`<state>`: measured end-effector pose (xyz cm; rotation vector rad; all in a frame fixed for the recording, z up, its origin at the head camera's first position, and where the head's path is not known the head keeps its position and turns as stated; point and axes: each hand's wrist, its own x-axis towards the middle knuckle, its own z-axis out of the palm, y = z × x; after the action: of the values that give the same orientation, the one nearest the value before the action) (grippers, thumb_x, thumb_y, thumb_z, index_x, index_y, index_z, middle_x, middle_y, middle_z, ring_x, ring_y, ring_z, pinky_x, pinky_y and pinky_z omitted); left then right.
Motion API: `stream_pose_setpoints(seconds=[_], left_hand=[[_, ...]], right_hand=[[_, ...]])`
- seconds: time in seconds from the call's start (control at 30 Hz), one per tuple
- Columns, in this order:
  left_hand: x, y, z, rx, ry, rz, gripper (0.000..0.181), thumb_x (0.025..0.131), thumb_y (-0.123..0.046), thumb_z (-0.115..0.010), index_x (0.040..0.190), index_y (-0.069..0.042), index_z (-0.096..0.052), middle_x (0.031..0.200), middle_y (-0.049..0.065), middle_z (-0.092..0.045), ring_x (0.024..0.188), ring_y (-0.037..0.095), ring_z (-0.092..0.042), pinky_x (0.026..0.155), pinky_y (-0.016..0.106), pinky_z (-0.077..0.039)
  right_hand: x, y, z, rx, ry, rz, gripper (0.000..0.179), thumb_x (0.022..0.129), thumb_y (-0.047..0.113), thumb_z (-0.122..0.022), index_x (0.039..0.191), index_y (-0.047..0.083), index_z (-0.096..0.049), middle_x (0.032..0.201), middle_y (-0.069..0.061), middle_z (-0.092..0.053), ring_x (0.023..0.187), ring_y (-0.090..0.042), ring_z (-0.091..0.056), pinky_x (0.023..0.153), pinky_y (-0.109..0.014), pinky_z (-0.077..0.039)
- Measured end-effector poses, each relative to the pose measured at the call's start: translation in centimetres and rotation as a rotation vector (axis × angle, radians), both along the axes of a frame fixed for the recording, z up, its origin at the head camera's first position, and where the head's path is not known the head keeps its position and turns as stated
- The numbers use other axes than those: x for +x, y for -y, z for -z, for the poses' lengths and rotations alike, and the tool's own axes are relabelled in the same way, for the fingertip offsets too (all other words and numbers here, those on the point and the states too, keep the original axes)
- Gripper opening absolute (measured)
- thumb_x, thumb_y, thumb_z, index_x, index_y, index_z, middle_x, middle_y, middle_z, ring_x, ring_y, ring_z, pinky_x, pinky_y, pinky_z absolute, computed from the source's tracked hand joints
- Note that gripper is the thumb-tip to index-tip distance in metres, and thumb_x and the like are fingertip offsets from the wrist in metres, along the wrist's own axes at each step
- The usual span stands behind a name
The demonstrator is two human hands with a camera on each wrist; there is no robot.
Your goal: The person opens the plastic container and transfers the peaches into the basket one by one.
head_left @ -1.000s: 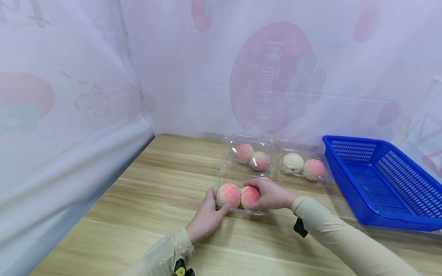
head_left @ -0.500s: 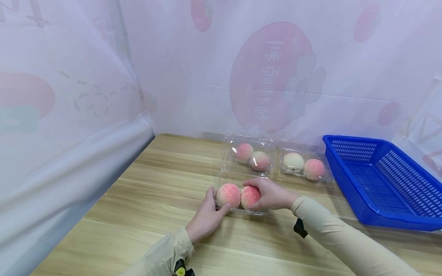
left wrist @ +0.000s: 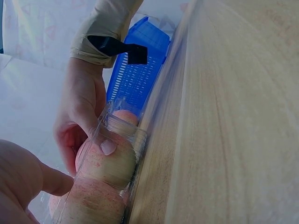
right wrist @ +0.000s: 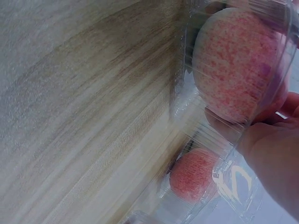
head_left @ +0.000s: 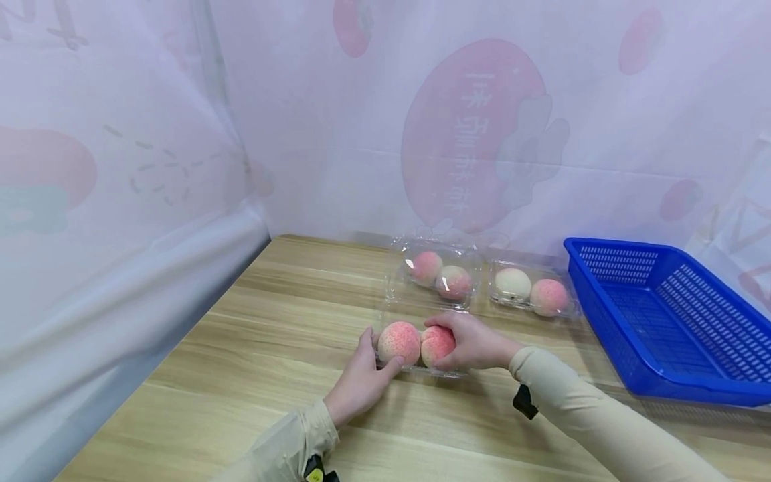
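Observation:
Two pink-and-cream peaches sit side by side in a clear plastic clamshell box (head_left: 442, 373) on the wooden table. My left hand (head_left: 359, 383) holds the box at its left end, its thumb at the front rim by the left peach (head_left: 399, 343). My right hand (head_left: 480, 341) grips the right peach (head_left: 436, 345), fingers behind and thumb in front. In the left wrist view, the right thumb (left wrist: 108, 146) lies on that peach inside the box wall. The right wrist view shows a peach (right wrist: 238, 65) through the clear side, with right-hand fingers against its underside.
Right behind the box, two more peaches (head_left: 454, 282) show through clear plastic. To their right, another clear box holds a pale peach (head_left: 512, 284) and a pink peach (head_left: 549, 297). A blue plastic basket (head_left: 638, 368) stands at the right. White printed sheeting (head_left: 325, 167) hangs behind the table.

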<state>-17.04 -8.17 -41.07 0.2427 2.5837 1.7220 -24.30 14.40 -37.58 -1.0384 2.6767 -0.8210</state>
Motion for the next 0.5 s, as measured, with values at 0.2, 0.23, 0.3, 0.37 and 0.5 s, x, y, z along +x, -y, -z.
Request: stream_pose_setpoints(seconds=[0.2,0.23,0.3,0.37,0.5], left_hand=[[0.07,-0.02,-0.11,-0.001,0.001,0.001,0.084,0.096,-0.018,-0.065,0.148,0.016,-0.009,0.145,0.032,-0.036,0.133,0.042,-0.037,0.110,0.055,-0.029],[0.09,-0.03,-0.13,-0.001,0.000,0.002,0.083,0.096,-0.018,-0.064,0.148,0.016,-0.009,0.145,0.032,-0.036,0.133,0.042,-0.038,0.110,0.055,-0.029],[0.12,-0.04,-0.18,-0.002,0.002,0.004,0.083,0.096,-0.018,-0.064,0.148,0.016,-0.009,0.146,0.032,-0.036,0.133,0.042,-0.038,0.110,0.055,-0.029],[0.14,-0.05,-0.19,-0.003,0.001,0.006,0.083,0.096,-0.018,-0.064,0.148,0.016,-0.008,0.146,0.032,-0.035,0.133,0.042,-0.038,0.110,0.055,-0.029],[0.17,-0.06,-0.20,-0.003,0.001,0.008,0.083,0.096,-0.019,-0.063,0.148,0.016,-0.008,0.146,0.031,-0.035,0.133,0.042,-0.037,0.110,0.054,-0.028]], right_hand=[[0.05,-0.05,0.06,-0.003,-0.024,0.000,0.069,0.070,0.019,-0.088,0.129,-0.002,-0.058,0.121,-0.007,-0.062,0.106,-0.020,-0.058,0.086,-0.035,-0.051],[0.05,-0.05,0.09,-0.005,-0.023,0.002,0.069,0.070,0.019,-0.088,0.129,-0.002,-0.058,0.121,-0.007,-0.062,0.106,-0.020,-0.058,0.086,-0.035,-0.051],[0.07,-0.06,0.14,-0.010,-0.023,0.005,0.069,0.070,0.018,-0.088,0.129,-0.002,-0.059,0.122,-0.007,-0.062,0.106,-0.020,-0.057,0.087,-0.035,-0.051],[0.08,-0.08,0.20,-0.017,-0.029,0.006,0.069,0.069,0.017,-0.088,0.129,-0.002,-0.059,0.122,-0.007,-0.062,0.106,-0.020,-0.058,0.086,-0.035,-0.051],[0.06,-0.11,0.23,-0.032,-0.053,0.003,0.068,0.067,0.015,-0.088,0.127,-0.003,-0.060,0.119,-0.007,-0.064,0.104,-0.019,-0.058,0.084,-0.034,-0.052]])
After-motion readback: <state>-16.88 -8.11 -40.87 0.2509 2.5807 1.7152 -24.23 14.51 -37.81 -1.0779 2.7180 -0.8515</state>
